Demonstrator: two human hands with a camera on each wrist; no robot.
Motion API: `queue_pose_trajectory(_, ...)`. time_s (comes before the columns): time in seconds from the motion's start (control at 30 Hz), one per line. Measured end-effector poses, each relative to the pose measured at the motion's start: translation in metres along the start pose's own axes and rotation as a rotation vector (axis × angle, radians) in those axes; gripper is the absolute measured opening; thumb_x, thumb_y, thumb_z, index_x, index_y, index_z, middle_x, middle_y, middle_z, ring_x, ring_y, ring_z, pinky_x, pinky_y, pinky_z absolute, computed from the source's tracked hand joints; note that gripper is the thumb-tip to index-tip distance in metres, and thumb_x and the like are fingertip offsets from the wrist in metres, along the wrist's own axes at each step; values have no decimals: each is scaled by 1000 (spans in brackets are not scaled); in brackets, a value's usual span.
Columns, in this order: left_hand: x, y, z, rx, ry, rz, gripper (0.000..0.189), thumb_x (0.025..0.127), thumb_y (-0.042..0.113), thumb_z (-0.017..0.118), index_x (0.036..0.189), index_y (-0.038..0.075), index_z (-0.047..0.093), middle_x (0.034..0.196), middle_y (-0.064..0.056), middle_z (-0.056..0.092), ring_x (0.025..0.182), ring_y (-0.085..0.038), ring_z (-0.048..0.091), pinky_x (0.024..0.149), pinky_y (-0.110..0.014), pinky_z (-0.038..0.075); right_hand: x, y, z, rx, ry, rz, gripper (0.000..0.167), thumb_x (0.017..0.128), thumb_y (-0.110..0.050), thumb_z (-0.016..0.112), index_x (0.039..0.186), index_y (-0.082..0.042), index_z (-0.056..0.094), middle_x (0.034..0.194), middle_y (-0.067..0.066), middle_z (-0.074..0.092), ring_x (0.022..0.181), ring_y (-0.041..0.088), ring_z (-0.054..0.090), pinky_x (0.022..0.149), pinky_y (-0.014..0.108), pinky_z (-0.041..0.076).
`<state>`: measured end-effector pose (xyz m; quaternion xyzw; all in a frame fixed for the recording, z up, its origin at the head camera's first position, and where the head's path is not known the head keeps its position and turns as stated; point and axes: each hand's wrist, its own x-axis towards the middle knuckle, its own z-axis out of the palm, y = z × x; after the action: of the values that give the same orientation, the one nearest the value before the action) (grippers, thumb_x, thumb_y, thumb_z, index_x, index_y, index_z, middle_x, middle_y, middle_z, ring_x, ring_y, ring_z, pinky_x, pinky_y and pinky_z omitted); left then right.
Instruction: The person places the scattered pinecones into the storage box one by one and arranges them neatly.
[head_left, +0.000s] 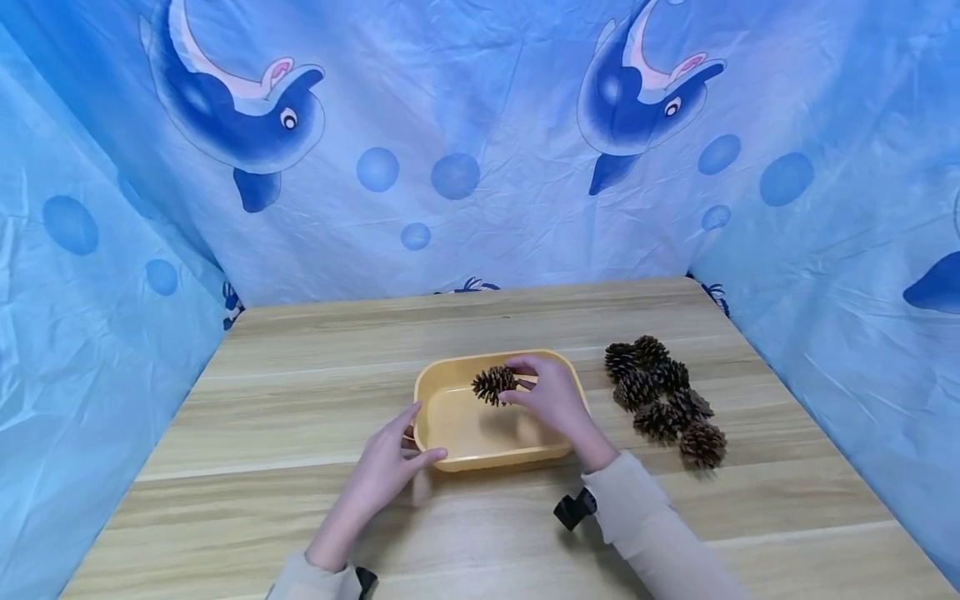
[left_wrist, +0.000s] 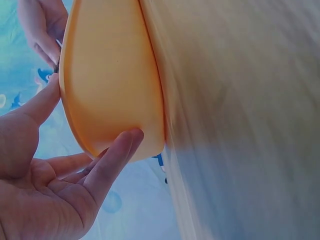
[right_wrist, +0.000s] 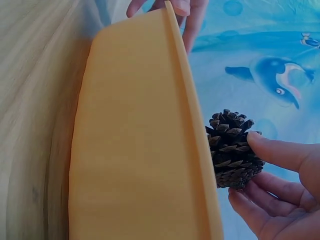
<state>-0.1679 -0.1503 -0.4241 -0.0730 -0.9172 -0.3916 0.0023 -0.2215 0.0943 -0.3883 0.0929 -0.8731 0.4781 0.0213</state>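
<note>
A yellow plastic basin (head_left: 465,461) stands on the wooden table, its inside bare in the head view. My right hand (head_left: 553,398) pinches a brown pine cone (head_left: 493,385) between thumb and fingers, above the basin's inside. In the right wrist view the pine cone (right_wrist: 232,150) shows just past the basin's rim, with scales spread. At the basin's left front corner, my left hand (head_left: 388,458) holds the rim, thumb over the edge and fingers against the outer wall. In the left wrist view those fingertips (left_wrist: 131,140) press on the wall.
Several pine cones (head_left: 660,392) lie in a cluster on the table right of the basin. The wooden table (head_left: 300,392) extends around the basin. A blue cloth (head_left: 510,225) printed with dolphins hangs behind it and at both sides.
</note>
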Motion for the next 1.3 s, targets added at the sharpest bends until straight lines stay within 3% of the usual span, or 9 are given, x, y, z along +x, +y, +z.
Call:
queue_pose_trajectory(0.17,3,2,2,1,-15,13,84,79,33,79,145,-1,40,114,-15,68,95,-21,68,86,-38,58,8,-5,12,21,-23,54,50,76,-9,80,123,-3,63,124,16,66,117,32,62,96,37,55)
queue_pose_trajectory(0.47,6,-3,-1,-83,-46,-12,82,80,27,78,147,1,37,96,-7,68,93,-21,68,80,-33,59,28,-6,35,-71,-49,35,45,76,-12,81,118,-2,65,120,14,69,114,29,64,104,42,49)
queue_pose_trajectory(0.67,5,-7,-3,-125,-69,-31,82,81,27,78,149,6,36,102,-9,67,96,-23,68,84,-37,59,37,-5,49,-96,-72,51,44,75,-10,82,115,-1,66,118,15,69,113,30,64,104,41,49)
queue_pose_trajectory(0.9,5,-7,-4,-203,-90,-66,84,80,22,79,150,7,35,116,-17,65,103,-30,67,78,-32,61,41,-10,60,-75,-79,84,44,75,-8,81,116,-1,66,119,15,69,114,30,64,104,40,49)
queue_pose_trajectory(1.3,3,-7,-6,-208,-99,-75,85,80,23,79,150,8,34,121,-19,63,106,-33,66,78,-32,61,42,-10,73,-50,-90,107,42,74,-7,82,113,0,66,116,16,69,110,31,65,99,41,52)
